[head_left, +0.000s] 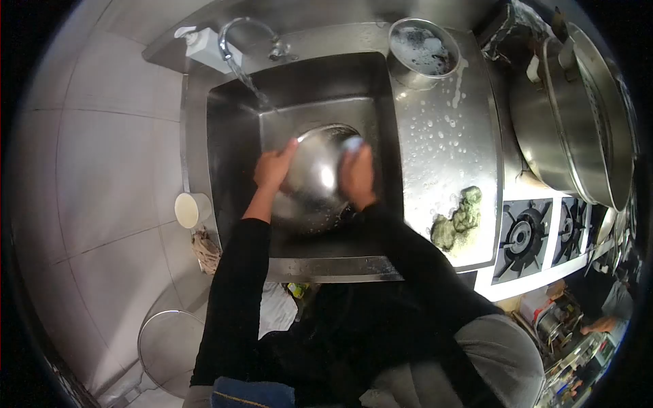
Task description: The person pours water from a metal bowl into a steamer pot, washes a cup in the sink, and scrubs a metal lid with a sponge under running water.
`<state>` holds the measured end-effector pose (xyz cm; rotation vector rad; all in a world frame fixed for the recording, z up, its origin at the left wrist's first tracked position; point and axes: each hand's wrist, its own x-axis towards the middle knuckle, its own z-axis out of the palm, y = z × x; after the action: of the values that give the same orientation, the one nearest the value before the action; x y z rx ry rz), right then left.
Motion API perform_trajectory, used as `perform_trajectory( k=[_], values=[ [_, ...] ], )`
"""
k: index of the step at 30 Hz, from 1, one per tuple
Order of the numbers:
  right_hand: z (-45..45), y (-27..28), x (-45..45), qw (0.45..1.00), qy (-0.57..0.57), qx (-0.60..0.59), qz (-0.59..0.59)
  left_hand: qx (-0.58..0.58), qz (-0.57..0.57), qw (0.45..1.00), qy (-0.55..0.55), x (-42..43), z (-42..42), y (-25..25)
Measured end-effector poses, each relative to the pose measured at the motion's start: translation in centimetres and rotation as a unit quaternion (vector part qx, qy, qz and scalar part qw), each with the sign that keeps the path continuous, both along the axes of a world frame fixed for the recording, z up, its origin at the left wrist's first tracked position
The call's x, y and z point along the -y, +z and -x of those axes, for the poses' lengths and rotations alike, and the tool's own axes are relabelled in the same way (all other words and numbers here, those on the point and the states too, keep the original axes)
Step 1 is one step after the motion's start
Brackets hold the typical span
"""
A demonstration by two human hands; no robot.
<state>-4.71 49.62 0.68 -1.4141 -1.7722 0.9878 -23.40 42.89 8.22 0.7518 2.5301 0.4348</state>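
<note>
In the sink [235, 156], a shiny metal bowl [314, 166] is held between my two hands. My left hand [274, 170] grips its left rim, the thumb up along the edge. On the bowl's right side my right hand [358, 175], blurred by motion, has its fingers closed on a small pale thing [353, 143] that I cannot make out. Water [250, 85] runs from the curved faucet [224, 41] into the sink, behind and left of the bowl.
A metal pot of soapy water [423, 54] stands at the back right. Green scrubbers [457, 221] lie on the wet drainboard [435, 149]. Large pans [564, 122] and a stove [522, 234] are farther right. A white cup [192, 210] stands left. Another person's arm [602, 325] shows lower right.
</note>
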Motion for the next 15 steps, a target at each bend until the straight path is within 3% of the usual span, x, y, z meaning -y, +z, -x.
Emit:
perform_trajectory(
  k=[1,3,5,7,8,9,11,13,14,15],
  values=[
    [0.8,2.6,3.9,0.983,0.013,0.025,-0.183,0.049,0.013,0.998,0.026,-0.1,0.5,-0.6],
    [0.4,5.9,7.8,0.944,0.264,-0.067,-0.188,0.097,0.025,0.994,0.048,-0.6,-0.1,-0.7],
    [0.6,3.8,5.0,0.955,0.19,-0.069,-0.219,0.07,0.024,0.996,0.04,-0.3,-0.8,0.8],
    [-1.1,5.1,-1.9,0.98,0.097,-0.089,0.149,0.034,0.001,0.998,0.047,2.2,-1.1,-0.7],
    [-1.2,2.2,-5.2,0.98,0.048,0.0,0.193,0.059,0.006,0.996,0.068,2.8,-1.5,-0.6],
    [-0.9,-2.0,-7.1,0.987,0.01,0.049,0.151,0.083,0.006,0.993,0.087,2.8,-1.8,-0.4],
    [0.2,-1.0,-5.1,0.99,0.087,0.1,-0.049,0.071,-0.022,0.995,0.066,2.8,-1.9,-0.9],
    [1.5,3.8,-1.0,0.965,0.16,0.059,-0.201,0.24,-0.145,0.953,0.118,3.0,-2.2,-1.2],
    [0.6,5.4,-0.6,0.964,0.16,0.059,-0.205,0.241,-0.149,0.952,0.118,3.0,-2.5,-1.2],
    [-0.1,6.7,-0.4,0.952,0.215,-0.024,-0.216,0.302,-0.151,0.926,0.169,3.0,-2.8,-1.1]
  ],
)
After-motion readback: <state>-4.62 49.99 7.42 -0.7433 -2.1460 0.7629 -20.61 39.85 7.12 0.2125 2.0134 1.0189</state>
